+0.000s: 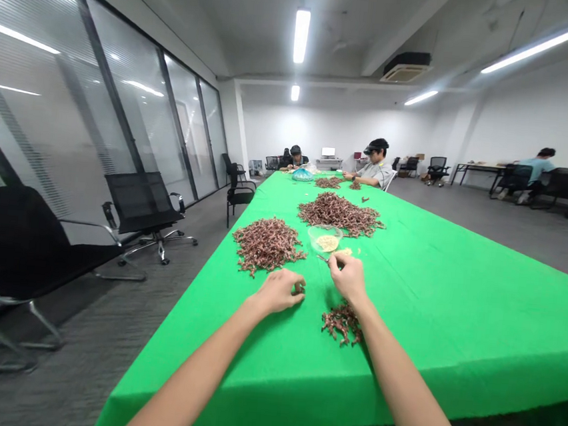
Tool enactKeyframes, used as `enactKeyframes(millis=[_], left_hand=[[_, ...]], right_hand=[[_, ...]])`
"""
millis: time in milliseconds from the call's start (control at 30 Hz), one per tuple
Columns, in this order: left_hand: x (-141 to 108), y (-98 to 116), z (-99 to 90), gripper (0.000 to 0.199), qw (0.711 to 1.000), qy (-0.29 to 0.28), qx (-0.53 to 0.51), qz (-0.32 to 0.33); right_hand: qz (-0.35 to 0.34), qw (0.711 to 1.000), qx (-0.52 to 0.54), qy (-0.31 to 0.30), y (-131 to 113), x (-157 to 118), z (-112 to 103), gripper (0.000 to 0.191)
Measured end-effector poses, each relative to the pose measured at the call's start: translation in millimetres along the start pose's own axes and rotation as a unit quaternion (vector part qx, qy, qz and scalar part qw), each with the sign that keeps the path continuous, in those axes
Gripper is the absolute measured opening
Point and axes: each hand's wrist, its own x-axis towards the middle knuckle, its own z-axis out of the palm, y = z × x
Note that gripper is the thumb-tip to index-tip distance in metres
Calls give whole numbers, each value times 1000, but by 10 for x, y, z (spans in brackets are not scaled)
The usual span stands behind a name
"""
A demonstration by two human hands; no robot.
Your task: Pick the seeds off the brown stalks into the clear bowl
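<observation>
Tool work: judged mid-cycle, a piece-by-piece handling of small bits, with the tool brought up close to the bowl.
Right hand [348, 277]: clamped on a slim metallic tool [323, 259], its tip pointing left, just short of the bowl; exact type of tool too small to tell from where I stand.
Left hand [281, 289]: fingers curled, thumb and forefinger near each other; a dark speck shows between them, but cannot tell if it is gripped.
Next move: in my judgement calls for a light, steady pinch and both hands close together, clear of the bowl's rim.
Brown pieces: small, twisted, reddish-brown, dry-looking; one heap [268, 245] just beyond the left hand, a wider heap [341, 213] farther out past the right hand, a small heap [341, 324] nearer than the right hand, partly behind its forearm.
Bowl [314, 237]: clear, just ahead of the right hand; pale bits [328, 243] inside.
Loose pale bits [345, 251]: on the green-covered bench [457, 290], just beyond the right hand's fingers.
</observation>
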Motion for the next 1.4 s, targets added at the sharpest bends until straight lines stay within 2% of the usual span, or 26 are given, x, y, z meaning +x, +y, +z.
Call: enactKeyframes(millis=[233, 467, 667, 833, 967, 1200, 1400], left_hand=[[-4, 17, -31, 24, 1000, -1, -20, -2], [12, 23, -26, 52, 996, 37, -82, -17], [27, 12, -8, 36, 991, 75, -110, 21], [28, 31, -12, 36, 987, 99, -125, 26], [33, 42, -21, 39, 980, 126, -155, 3], [82, -27, -8, 37, 950, 186, -240, -77], [116, -68, -12, 33, 905, 206, -361, -90]], right_hand=[[-3, 1000, -10, -3, -2, 3, 6, 33], [2, 1000, -17, -11, 11, 8, 12, 32], [-8, 1000, -24, -18, -13, 11, -7, 33], [-13, 999, -26, -21, -13, 12, -4, 33], [-12, 999, -24, -28, -14, 11, 2, 34], [-12, 999, -26, -33, -11, 8, 6, 33], [-14, 999, -24, -29, -13, 11, 4, 33]])
